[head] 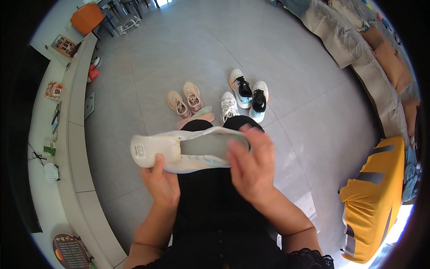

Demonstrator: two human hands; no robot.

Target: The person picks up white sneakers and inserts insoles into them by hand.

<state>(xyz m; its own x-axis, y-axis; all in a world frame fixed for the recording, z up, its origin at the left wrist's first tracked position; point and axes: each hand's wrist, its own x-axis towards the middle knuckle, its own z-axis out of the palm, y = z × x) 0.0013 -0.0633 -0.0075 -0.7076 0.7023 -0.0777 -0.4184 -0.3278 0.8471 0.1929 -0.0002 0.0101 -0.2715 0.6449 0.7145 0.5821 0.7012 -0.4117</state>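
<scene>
A white lace-less shoe [198, 165] lies sideways across my lap, its opening facing up. My left hand [163, 183] grips it near the toe, thumb on the folded-out white tongue [156, 149], which bears a printed label. Inside the shoe a grey-green insole [205, 146] shows. My right hand [257, 164] is at the heel end, blurred, its fingers over the heel rim and the insole's end; whether they pinch anything cannot be told. Beyond my knees stands a single white laced shoe [229, 106], partly hidden by my knee.
Pink sneakers [184, 99] stand on the grey tiled floor [161, 50], with loose pink and pale green insoles [201, 116] beside them. White sneakers with black lining [250, 94] stand to the right. A long low cabinet [79, 134] runs left; a yellow-covered seat [373, 195] and sofa [359, 50] stand right.
</scene>
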